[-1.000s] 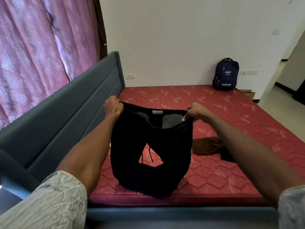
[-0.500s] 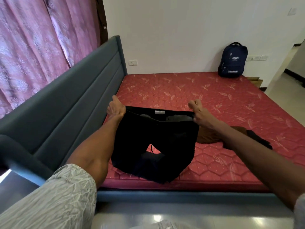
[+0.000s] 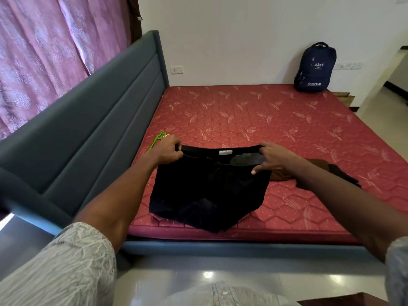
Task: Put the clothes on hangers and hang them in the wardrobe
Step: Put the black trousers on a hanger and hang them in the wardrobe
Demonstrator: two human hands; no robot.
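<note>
While both hands [image 3: 169, 149] [image 3: 272, 157] grip, black trousers [image 3: 207, 191] cover mattress [image 3: 242, 115].

I can read "adani" and, lower down, "SAKSHAM" in white on the dark navy fabric backpack [image 3: 315, 68] standing against the wall.

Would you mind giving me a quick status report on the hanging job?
Left hand and right hand grip black trousers at the waistband, on the mattress. Green hanger beside left hand, unused. Brown garment waiting at right.

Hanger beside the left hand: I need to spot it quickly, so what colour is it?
Bright green; the hanger shows in the head view.
</note>
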